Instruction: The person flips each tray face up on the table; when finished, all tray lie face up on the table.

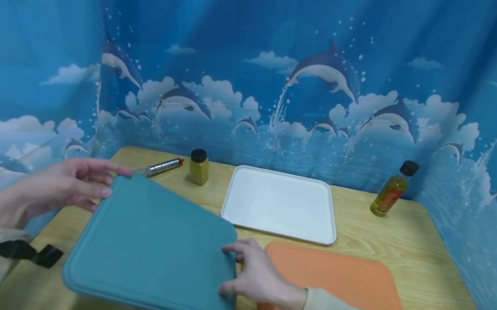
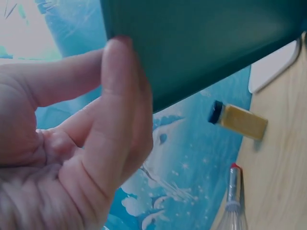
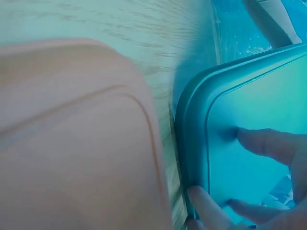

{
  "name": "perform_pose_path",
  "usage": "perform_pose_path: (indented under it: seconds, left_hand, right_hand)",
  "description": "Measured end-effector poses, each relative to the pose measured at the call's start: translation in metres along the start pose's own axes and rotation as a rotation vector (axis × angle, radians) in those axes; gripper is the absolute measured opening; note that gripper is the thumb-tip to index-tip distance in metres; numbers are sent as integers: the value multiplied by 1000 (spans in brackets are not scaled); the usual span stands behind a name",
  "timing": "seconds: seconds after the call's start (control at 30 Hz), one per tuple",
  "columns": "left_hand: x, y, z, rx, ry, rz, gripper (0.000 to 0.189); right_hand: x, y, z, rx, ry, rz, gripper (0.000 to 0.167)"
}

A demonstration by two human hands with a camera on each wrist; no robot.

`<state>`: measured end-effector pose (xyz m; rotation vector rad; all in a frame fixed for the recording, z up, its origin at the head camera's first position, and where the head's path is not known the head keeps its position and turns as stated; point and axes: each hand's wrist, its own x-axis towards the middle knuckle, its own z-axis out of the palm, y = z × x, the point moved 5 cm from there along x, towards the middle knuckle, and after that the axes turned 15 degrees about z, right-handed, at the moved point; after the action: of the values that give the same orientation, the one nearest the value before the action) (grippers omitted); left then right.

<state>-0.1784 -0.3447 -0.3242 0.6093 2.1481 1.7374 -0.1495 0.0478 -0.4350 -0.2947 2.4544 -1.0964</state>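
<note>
A teal tray (image 1: pixel 157 250) with rounded corners is held up at a tilt over the table's left half. My left hand (image 1: pixel 74 182) pinches its far left corner, thumb on one face and fingers against the other. In the left wrist view that hand (image 2: pixel 105 129) grips the tray's edge (image 2: pixel 192 48). My right hand (image 1: pixel 257 275) is at the right side, thumb and fingertips on the tray's face and rim. The right wrist view shows these fingers (image 3: pixel 268 143) spread near a rounded corner. An orange tray (image 1: pixel 337 276) lies right of it, partly under my right forearm.
A white tray (image 1: pixel 282 205) lies at the back middle. Left of it stand a small yellow bottle with a black cap (image 1: pixel 199 168) and a metal-handled whisk (image 1: pixel 164 166) lying down. An oil bottle (image 1: pixel 390 191) stands back right. Dolphin-printed curtains (image 1: pixel 263 69) enclose the table.
</note>
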Motion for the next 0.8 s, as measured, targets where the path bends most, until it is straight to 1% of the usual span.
perform_pose_path:
  seconds: [0.1, 0.17, 0.33, 0.4, 0.5, 0.6, 0.67, 0.8]
  left_hand:
    - [5, 9, 2, -18, -13, 35, 50]
    - [9, 16, 5, -32, -25, 56, 50]
    - [15, 34, 12, -77, -79, 102, 52]
    - [18, 41, 15, -57, -76, 107, 52]
    - [23, 52, 20, 7, -54, 100, 50]
    - [28, 61, 26, 60, -39, 108, 50]
    - [31, 67, 31, 61, -37, 130, 51]
    - [38, 74, 38, 28, -24, 179, 51]
  right_hand:
    - [2, 2, 0, 59, -33, 0, 80]
    - [1, 0, 0, 116, -61, 21, 82]
    - [1, -2, 0, 184, -107, 39, 82]
    - [2, -3, 1, 205, -130, 43, 82]
    - [4, -4, 2, 232, -173, 47, 83]
    - [6, -6, 4, 272, -230, 40, 86]
    - [8, -6, 5, 307, -274, 31, 88]
    - [11, -8, 8, 408, -372, 31, 94]
